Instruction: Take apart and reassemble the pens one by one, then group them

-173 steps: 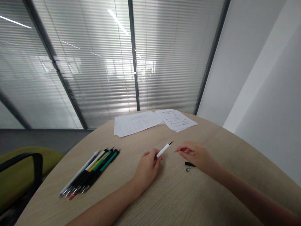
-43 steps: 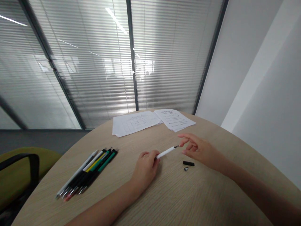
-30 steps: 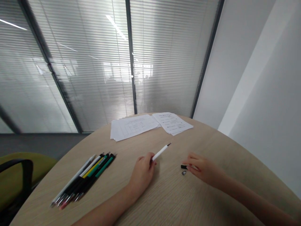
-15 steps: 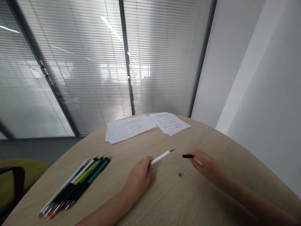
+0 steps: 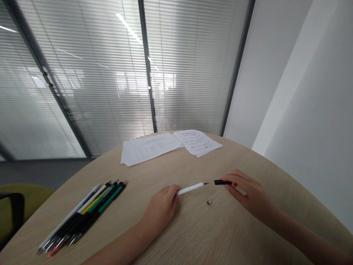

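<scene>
My left hand is closed around the rear of a white pen barrel, which points right. A thin dark and metallic tip sticks out of its front end. Facing that tip across a small gap is a short black tube, like a pen grip, pinched between the fingertips of my right hand. Below the gap, a small silver cone-shaped pen tip lies on the table, touched by neither hand.
Several pens in white, yellow, green and black lie side by side on the left of the round wooden table. Printed paper sheets rest at the far edge. A chair stands at the left.
The white barrel has turned to lie more level, and the gap between its tip and the black tube has narrowed. The view has shifted slightly.
</scene>
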### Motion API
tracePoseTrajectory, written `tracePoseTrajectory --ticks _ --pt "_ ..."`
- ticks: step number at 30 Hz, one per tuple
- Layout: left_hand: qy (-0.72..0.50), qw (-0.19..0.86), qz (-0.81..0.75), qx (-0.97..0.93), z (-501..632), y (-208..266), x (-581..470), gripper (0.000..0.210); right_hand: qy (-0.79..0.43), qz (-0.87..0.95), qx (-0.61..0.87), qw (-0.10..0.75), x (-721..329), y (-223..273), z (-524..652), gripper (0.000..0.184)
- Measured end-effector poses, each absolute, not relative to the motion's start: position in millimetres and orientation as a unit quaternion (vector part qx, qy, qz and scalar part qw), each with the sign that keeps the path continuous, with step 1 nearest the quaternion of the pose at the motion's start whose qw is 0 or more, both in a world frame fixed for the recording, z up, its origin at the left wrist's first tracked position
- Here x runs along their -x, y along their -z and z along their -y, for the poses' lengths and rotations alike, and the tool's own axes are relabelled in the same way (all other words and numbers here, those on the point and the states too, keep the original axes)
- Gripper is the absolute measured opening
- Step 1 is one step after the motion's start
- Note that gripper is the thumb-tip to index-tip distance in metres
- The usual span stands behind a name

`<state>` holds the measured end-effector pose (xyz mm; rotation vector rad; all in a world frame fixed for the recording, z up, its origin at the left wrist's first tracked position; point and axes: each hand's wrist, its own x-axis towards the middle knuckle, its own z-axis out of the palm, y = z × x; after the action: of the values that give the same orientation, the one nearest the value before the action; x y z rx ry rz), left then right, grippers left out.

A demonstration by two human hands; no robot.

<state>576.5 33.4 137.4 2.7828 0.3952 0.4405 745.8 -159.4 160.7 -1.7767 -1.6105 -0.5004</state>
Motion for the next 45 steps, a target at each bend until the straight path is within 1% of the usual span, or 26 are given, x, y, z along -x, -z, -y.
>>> tracePoseTrajectory --ticks 4,17,30,35,38,43,45 --pt "-0.154 0.14 -0.123 -0.97 -33.4 -136.3 -575.8 0.021 0.196 0.617 0.683 0.338 -743.8 -159.6 157.9 0.016" --pt "-0.126 0.115 -0.097 -0.981 -30.5 -139.9 -576.3 0.022 0.147 0.638 0.683 0.325 -733.5 -154.9 155.2 0.02" --pt "-0.146 0.102 -0.063 -0.982 -29.6 -139.7 -575.8 0.02 0.131 0.613 0.701 0.341 -734.0 -150.4 153.8 0.021" --pt "-0.181 0.086 -0.026 -0.979 -31.6 -135.7 -575.6 0.02 0.076 0.619 0.693 0.361 -734.3 -155.9 153.9 0.02" --pt "-0.215 0.069 0.019 -0.974 -31.9 -134.5 -574.4 0.019 0.054 0.623 0.693 0.359 -733.3 -154.7 153.8 0.02" --pt "-0.255 0.058 0.081 -0.962 -29.3 -137.6 -572.1 0.025 0.034 0.574 0.739 0.351 -728.0 -146.4 152.9 0.02" --pt "-0.257 0.053 0.093 -0.96 -28.3 -138.5 -571.6 0.025 0.017 0.563 0.751 0.346 -724.7 -145.1 152.0 0.018"
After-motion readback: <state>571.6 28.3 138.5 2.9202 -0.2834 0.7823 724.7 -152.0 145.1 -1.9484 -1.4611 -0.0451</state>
